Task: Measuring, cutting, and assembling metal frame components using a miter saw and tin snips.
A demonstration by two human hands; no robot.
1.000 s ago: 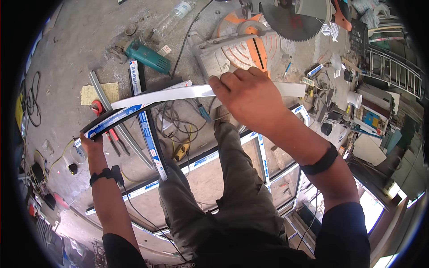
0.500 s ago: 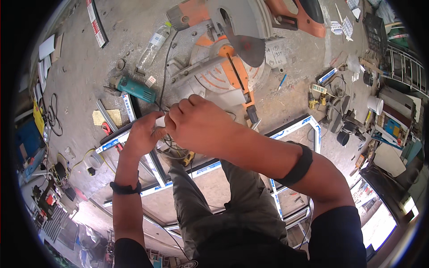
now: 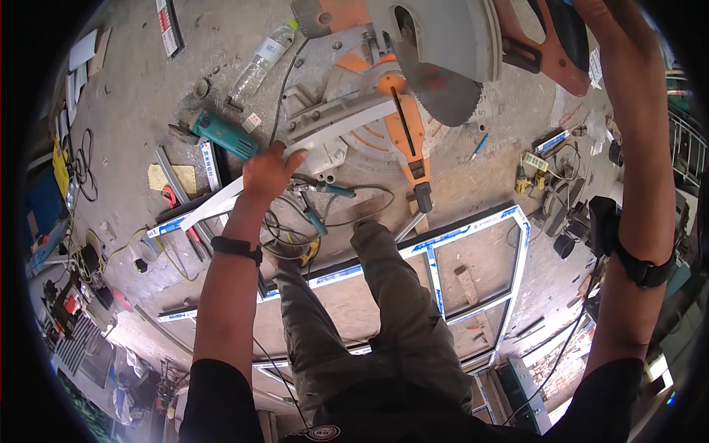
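My left hand (image 3: 270,173) is closed on a long white metal profile (image 3: 214,204). One end of the profile slopes down to the left of my wrist; the other lies along the fence of the orange and grey mitre saw (image 3: 406,140), reaching close to the toothed blade (image 3: 449,96). The blade stands raised above the slotted orange table insert. At the upper right, my right hand (image 3: 593,10) is beside the saw's red and black handle (image 3: 555,44). Its fingers are cut off by the picture's edge, so their grip is hidden.
A teal angle grinder (image 3: 224,134) and a plastic bottle (image 3: 264,63) lie on the floor left of the saw. Cables and teal-handled pliers (image 3: 314,214) lie before my feet. A blue-and-white taped frame (image 3: 473,221) surrounds my legs. Yellow drills (image 3: 523,179) are at right.
My hands, together before, are now apart. My right hand has swung up and right to the saw handle. The white profile now shows on the saw bed under my left hand. The view has shifted.
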